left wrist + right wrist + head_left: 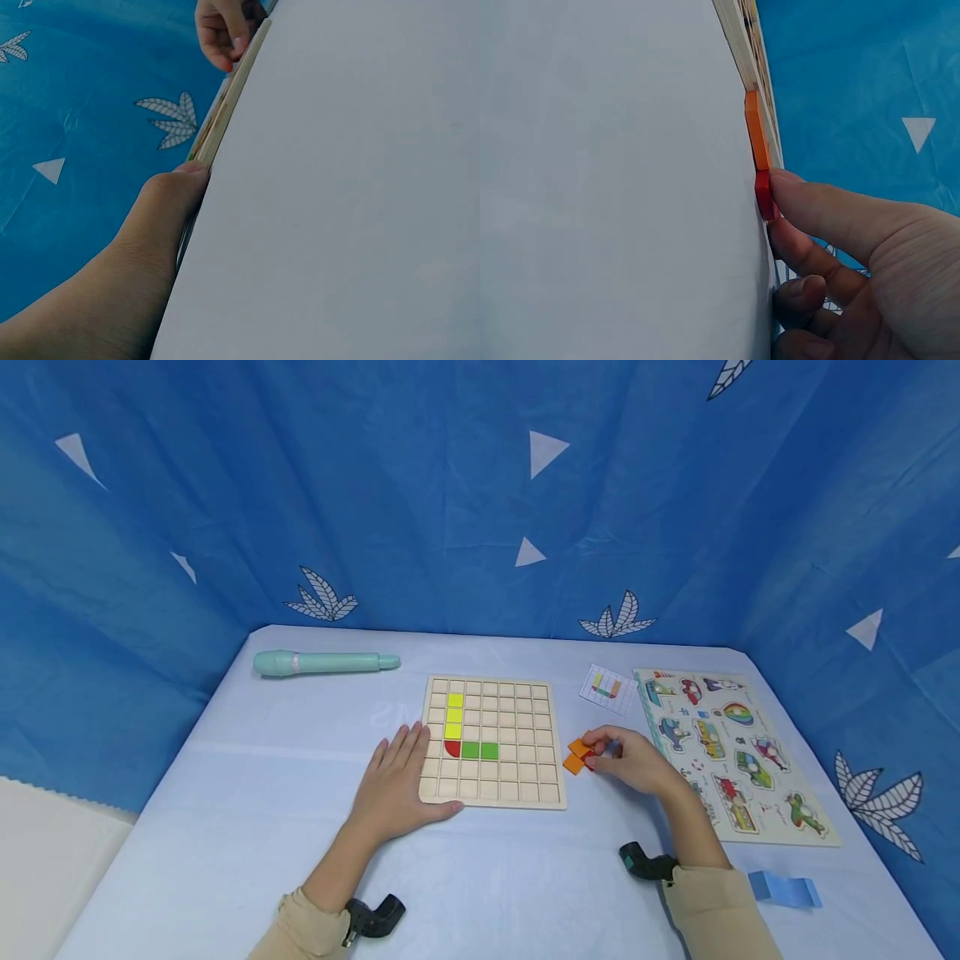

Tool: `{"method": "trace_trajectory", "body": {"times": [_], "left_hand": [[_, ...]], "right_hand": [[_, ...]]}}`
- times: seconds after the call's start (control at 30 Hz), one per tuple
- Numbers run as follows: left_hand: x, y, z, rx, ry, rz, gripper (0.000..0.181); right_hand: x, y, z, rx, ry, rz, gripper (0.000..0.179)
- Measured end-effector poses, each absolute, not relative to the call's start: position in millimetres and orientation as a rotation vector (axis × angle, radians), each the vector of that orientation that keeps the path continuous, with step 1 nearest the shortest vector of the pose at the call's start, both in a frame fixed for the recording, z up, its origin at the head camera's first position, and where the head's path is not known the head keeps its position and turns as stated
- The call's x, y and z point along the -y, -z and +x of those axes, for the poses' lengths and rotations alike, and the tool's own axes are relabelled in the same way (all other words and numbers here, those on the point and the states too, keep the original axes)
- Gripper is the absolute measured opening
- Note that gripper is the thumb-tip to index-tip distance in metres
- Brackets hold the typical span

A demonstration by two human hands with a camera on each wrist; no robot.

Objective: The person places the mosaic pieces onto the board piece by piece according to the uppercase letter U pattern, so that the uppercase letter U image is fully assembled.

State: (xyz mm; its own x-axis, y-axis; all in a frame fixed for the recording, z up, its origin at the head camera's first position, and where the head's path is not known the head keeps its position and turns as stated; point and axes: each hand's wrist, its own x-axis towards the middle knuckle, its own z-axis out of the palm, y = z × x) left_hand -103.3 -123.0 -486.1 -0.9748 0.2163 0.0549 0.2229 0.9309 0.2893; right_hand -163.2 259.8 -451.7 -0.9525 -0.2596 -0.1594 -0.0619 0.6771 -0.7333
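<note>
A wooden grid board (525, 777) lies on the table, with a column of three yellow tiles (453, 715), a rounded red tile (453, 748) below them and two green tiles (489, 751) beside it. Flat along the board's left edge rests my left hand (393, 789), its fingers straight and the thumb over the near corner. To the right of the board lie several orange tiles (573, 764). There my right hand (633, 760) pinches a red tile (763, 195) between thumb and forefinger, low at the table surface; the fingers partly cover it.
Behind the right hand is a small pattern card (609, 688). A picture puzzle board (772, 810) lies at the right, with a folded blue strip (786, 890) in front of it. A mint-green microphone-shaped stick (330, 663) lies at the back left. Blue curtains enclose the table.
</note>
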Motion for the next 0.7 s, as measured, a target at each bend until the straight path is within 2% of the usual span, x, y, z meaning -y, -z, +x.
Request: {"method": "trace_trajectory", "body": {"times": [0.7], "left_hand": [[122.9,487.2,-104.0,3.069,0.470,-0.348,0.124]], "right_hand": [[-267.6,443.3,-153.8,-2.595,1.090,-0.316,0.022]]}}
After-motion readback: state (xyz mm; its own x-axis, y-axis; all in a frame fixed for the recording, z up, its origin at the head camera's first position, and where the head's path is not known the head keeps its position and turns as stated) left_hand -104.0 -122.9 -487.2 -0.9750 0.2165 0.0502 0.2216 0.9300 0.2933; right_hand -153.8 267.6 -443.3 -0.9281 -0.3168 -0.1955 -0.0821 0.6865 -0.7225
